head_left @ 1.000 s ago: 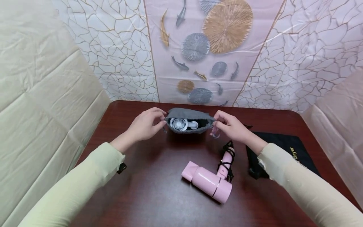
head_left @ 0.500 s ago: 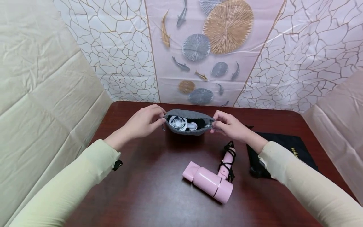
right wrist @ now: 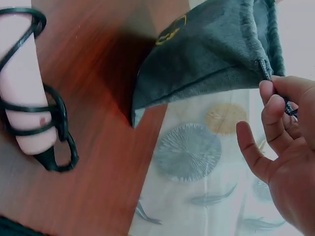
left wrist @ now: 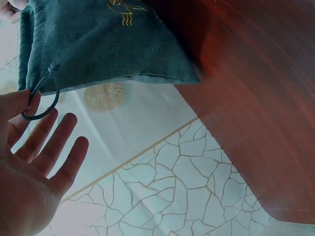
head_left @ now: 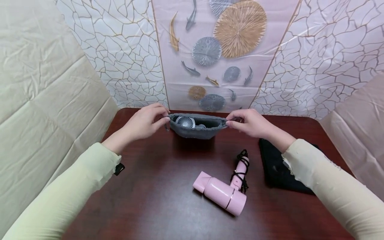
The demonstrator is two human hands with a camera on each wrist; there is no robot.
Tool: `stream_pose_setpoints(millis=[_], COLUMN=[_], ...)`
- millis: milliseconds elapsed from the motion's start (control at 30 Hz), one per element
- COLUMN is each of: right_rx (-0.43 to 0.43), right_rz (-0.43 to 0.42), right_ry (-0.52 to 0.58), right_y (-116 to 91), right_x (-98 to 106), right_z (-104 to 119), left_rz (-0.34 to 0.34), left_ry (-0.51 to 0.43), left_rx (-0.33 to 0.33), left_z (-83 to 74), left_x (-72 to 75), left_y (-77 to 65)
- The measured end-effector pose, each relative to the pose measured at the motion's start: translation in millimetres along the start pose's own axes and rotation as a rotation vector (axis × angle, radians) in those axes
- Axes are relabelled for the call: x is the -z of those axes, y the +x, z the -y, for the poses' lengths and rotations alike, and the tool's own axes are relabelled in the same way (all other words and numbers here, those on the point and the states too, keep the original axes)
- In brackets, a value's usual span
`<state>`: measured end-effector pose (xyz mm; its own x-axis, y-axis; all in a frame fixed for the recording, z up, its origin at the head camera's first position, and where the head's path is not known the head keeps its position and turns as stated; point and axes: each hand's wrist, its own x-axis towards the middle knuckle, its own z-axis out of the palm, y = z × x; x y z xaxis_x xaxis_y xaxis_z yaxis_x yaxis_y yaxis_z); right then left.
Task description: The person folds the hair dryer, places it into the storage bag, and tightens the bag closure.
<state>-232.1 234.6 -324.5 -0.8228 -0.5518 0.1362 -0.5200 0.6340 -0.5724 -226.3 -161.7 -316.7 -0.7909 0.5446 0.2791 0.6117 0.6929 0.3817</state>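
Note:
A grey drawstring pouch (head_left: pixel 195 132) hangs between my two hands, its mouth spread wide. Inside it a small white handheld fan (head_left: pixel 185 122) shows its round grille. My left hand (head_left: pixel 147 121) pinches the pouch's left mouth corner, where a cord loop (left wrist: pixel 58 93) dangles by the thumb and the other fingers spread out. At the opposite corner, my right hand (head_left: pixel 250 122) pinches the drawcord (right wrist: pixel 266 70) between thumb and fingertips. In the wrist views the pouch's side carries yellow stitching (left wrist: pixel 127 11). Most of the fan's body is hidden by the cloth.
A pink hair dryer (head_left: pixel 220 192) lies on the dark red wooden table (head_left: pixel 150 200), a black cord (head_left: pixel 244 166) wound round its handle. To the right, partly under my right forearm, is a black cloth bag (head_left: pixel 276 170). Patterned sheeting (head_left: pixel 129 50) stands behind the table.
Both hands have moved slightly up and apart, stretching the pouch's mouth wider and tilting it so more of its front shows and less of the fan. The hair dryer has stayed put.

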Motion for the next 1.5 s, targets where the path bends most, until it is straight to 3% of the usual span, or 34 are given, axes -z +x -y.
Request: stream_pose_setpoints(millis=[100,233,400,600,867,1233,1367,1500], right_rx=[0.037,0.158,0.319,0.386,0.410,0.306,0.291,0.300], right_rz=[0.007,0.018,-0.017,-0.064,-0.082,0.009,0.020,0.005], right_ry=[-0.059,-0.158,-0.256,-0.298,-0.351,-0.422,-0.418,-0.419], right_y=[-1,-4,-9,-22,-37,-71,-80,-81], right_x=[1,-3,-2,2,3,-5,-8,-12], right_z=[0,-2,0,-7,-22,-48,-59,-67], left_rz=[0.030,0.067,0.054,0.026,-0.063,-0.102,-0.084,-0.054], left_ry=[-0.018,-0.032,-0.022,-0.015,-0.040,-0.002,0.015,0.022], left_rx=[-0.016,-0.053,-0.088,-0.081,-0.056,-0.025,-0.032,-0.029], left_z=[1.6,7.3,16.8,28.3,47.1,83.0,92.6,93.2], left_x=[-0.3,-2.3,0.3,2.5,-2.7,-14.3,-14.7,-17.6], left_y=[-2.3,-8.0,-17.6,-27.4,-47.6,-92.8,-102.3,-102.9])
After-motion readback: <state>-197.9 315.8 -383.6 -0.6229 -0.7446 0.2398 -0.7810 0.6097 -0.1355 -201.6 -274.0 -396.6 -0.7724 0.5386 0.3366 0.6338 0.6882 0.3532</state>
